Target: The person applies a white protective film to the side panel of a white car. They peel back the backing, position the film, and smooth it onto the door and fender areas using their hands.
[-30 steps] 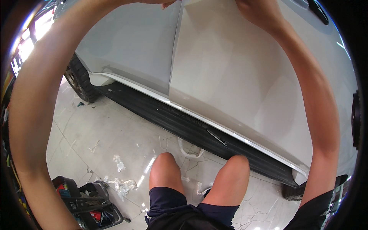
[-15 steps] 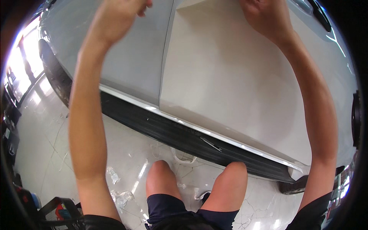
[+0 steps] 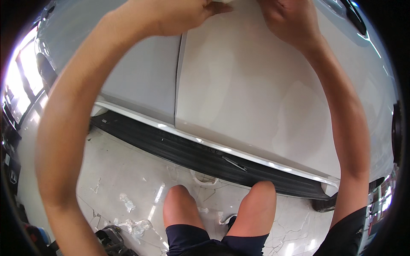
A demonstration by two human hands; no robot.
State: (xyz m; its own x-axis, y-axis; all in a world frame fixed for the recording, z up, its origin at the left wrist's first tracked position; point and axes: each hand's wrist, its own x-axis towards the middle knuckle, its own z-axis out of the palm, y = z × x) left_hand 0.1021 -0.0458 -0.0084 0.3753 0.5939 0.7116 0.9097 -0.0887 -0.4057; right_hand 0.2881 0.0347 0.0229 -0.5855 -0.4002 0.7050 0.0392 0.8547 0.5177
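Note:
At the top edge of the picture my left hand (image 3: 183,17) reaches across the seam between two door panels. Its fingers are drawn together, pointing right, over the upper part of the pale beige vehicle panel (image 3: 247,94); a whitish edge shows by the fingertips. My right hand (image 3: 292,19) is bent over the same panel, a short way to the right, its fingers curled and mostly cut off by the picture's edge. What either hand holds is hidden. Left of the seam lies the greyer panel (image 3: 141,77). A slim silvery tool (image 3: 234,164) rests on the black running board (image 3: 179,147).
My knees are close to the running board. Crumpled clear film (image 3: 136,228) lies on the pale tiled floor (image 3: 111,170), with a dark object (image 3: 113,241) beside it. A door handle (image 3: 354,17) is at the upper right and a wheel (image 3: 324,205) at the lower right.
My left hand has swung right, from the grey panel to the beige one, and its elbow has moved out left. My right hand has shifted slightly left.

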